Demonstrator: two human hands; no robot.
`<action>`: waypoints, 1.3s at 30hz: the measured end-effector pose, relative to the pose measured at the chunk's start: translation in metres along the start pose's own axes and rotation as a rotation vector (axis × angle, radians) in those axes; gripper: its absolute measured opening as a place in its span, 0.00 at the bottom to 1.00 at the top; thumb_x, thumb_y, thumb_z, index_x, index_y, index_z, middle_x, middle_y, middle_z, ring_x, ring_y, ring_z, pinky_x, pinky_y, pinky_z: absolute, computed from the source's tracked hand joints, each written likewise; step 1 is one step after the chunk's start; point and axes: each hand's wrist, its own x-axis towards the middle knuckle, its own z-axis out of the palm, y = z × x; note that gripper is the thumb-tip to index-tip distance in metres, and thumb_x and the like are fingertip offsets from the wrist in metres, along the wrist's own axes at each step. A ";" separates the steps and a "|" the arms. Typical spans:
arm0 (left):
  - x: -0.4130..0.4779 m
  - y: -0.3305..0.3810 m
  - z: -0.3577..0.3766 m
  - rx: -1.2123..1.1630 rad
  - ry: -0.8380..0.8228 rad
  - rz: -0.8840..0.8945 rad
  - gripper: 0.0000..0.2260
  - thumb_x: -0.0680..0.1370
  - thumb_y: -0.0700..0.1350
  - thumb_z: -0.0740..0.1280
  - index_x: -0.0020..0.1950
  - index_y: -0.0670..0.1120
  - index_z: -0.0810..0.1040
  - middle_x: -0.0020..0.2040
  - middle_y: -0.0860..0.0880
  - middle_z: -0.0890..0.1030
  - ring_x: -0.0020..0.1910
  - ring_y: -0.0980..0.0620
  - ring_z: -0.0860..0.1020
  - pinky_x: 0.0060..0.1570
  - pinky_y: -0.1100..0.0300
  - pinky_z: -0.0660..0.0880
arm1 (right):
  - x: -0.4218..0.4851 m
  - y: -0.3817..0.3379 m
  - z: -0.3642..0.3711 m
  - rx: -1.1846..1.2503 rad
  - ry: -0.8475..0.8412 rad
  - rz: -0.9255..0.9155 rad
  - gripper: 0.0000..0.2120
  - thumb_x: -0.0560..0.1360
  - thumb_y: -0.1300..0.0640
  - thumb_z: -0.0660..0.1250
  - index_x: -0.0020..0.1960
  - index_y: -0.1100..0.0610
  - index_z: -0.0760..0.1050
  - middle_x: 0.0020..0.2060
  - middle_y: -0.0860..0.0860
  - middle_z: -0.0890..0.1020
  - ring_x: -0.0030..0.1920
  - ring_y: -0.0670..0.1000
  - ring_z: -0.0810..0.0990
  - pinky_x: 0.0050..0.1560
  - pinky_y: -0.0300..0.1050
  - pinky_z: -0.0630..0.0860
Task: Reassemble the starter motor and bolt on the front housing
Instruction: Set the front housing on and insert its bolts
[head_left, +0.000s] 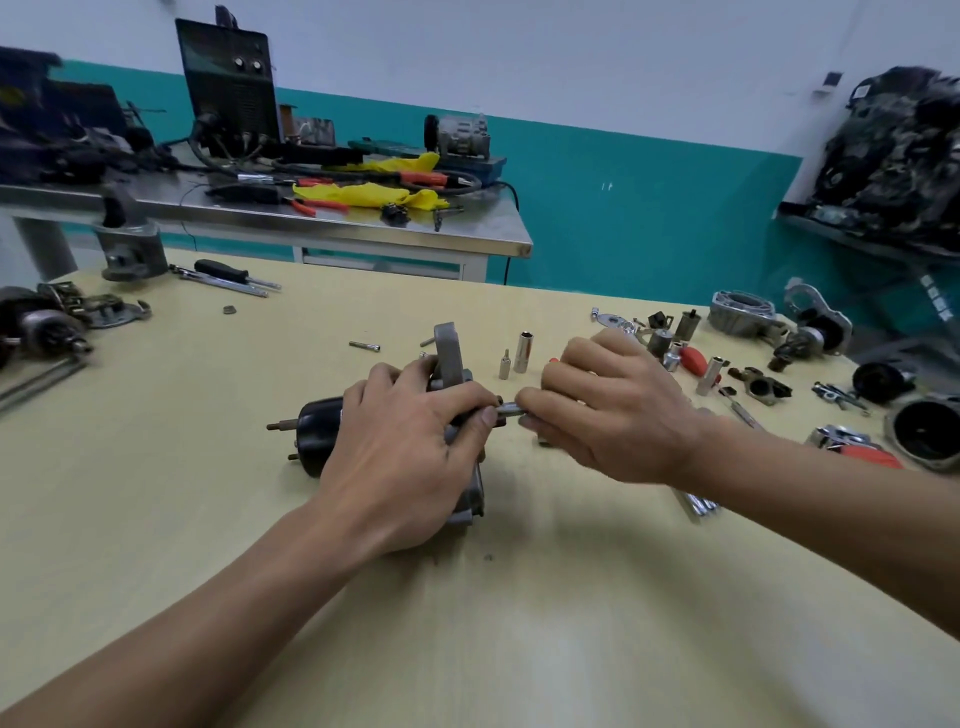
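motor (322, 431): heavy, rigid; round body rolls, hold at housing (448, 353).
left grip (410, 457): curled round motor on tabletop (519, 623).
right grip (608, 410): pinches metal shaft (511, 410); bolt or bit unclear.

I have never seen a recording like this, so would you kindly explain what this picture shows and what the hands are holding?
There is no machine here: a person works with two bare hands, and the picture comes from a camera worn on their head, looking down. The left hand grips the starter motor, which lies on its side on the table with the grey front housing at its end. The right hand pinches a slim metal shaft next to the left thumb; whether it is a bolt or a tool bit I cannot tell. Behind stand sockets, with a loose bolt and more motor parts to the right.
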 end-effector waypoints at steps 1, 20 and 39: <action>0.000 0.000 0.000 -0.004 0.000 0.001 0.13 0.81 0.62 0.52 0.58 0.66 0.74 0.57 0.54 0.76 0.51 0.50 0.65 0.52 0.52 0.60 | 0.004 0.002 0.003 0.003 0.035 -0.021 0.14 0.81 0.54 0.63 0.42 0.60 0.81 0.32 0.53 0.76 0.32 0.54 0.72 0.33 0.47 0.65; -0.001 0.001 -0.001 -0.057 0.005 0.009 0.15 0.79 0.63 0.52 0.57 0.66 0.76 0.52 0.56 0.74 0.50 0.51 0.65 0.53 0.51 0.64 | 0.039 -0.005 -0.021 1.758 -0.777 1.704 0.15 0.83 0.54 0.58 0.40 0.57 0.74 0.25 0.46 0.58 0.22 0.44 0.54 0.20 0.34 0.52; 0.000 0.000 0.000 -0.068 -0.010 0.000 0.14 0.79 0.63 0.52 0.59 0.66 0.72 0.56 0.56 0.76 0.51 0.51 0.64 0.52 0.54 0.59 | 0.009 -0.010 -0.010 0.602 -0.266 0.430 0.14 0.81 0.56 0.62 0.44 0.61 0.81 0.25 0.48 0.73 0.25 0.49 0.69 0.28 0.41 0.65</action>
